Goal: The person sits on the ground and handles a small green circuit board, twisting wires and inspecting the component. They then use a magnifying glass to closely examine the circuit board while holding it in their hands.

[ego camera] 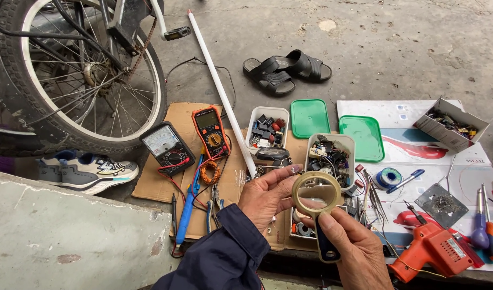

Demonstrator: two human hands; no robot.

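a: what carries the things?
b: a concrete floor (397,48), with flattened cardboard (155,182) at centre left and printed sheets (445,161) at right.
a: and directly on the floor?
b: black sandals (287,69) at upper centre, a sneaker (88,171) at left, a bicycle wheel (77,75) at upper left.

At your ten o'clock a spoked bicycle wheel with a black tyre (85,75) is standing over a grey and white sneaker (88,171). Towards twelve, a pair of black sandals (287,70) is lying on the bare concrete floor (397,48), with a long white tube (220,91) slanting past them. On the flattened brown cardboard (155,177) a black analogue meter (167,147) is sitting just beside an orange digital multimeter (211,131). At your four o'clock an orange electric drill (434,252) is resting near two green plastic lids (338,126).
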